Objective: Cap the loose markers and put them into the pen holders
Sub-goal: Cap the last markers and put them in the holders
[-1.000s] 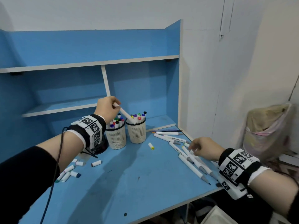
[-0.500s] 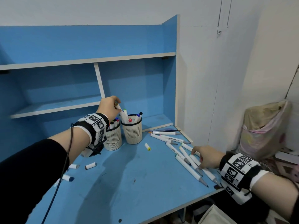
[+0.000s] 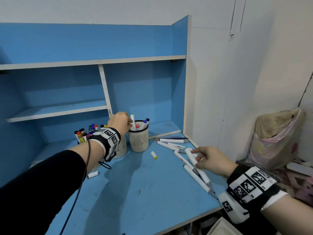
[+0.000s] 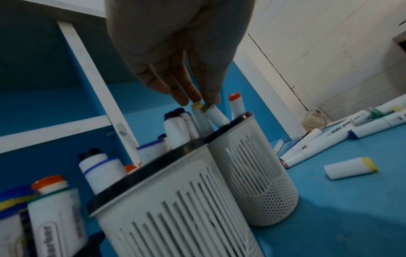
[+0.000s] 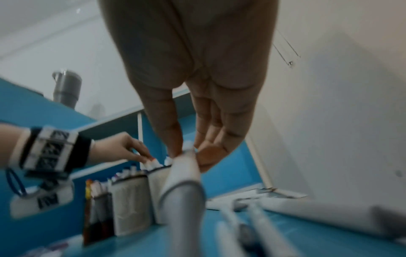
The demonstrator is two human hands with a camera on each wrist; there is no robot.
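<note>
Two beige mesh pen holders stand at the back of the blue desk (image 3: 135, 200). My left hand (image 3: 120, 122) is over the right holder (image 3: 138, 141), its fingertips (image 4: 206, 99) pinching the top of a white marker (image 4: 216, 115) that stands inside it. My wrist partly hides the left holder (image 3: 121, 148), which is full of capped markers. My right hand (image 3: 210, 160) pinches one white marker (image 3: 192, 157) between thumb and fingers, its grey end pointing toward me (image 5: 182, 196). Several loose markers (image 3: 197, 179) lie beside it on the right.
A loose yellow-tipped cap (image 3: 154, 155) lies in front of the right holder, and a white cap (image 3: 92, 174) under my left forearm. A third cup of thick markers (image 3: 83, 134) stands at the left. A thin brush (image 3: 171, 138) lies by the shelf's side panel. A stuffed bag (image 3: 277, 138) sits off the desk.
My left hand has lowered its marker from a slant into the right holder. My right hand has taken one marker from the pile and raised its end.
</note>
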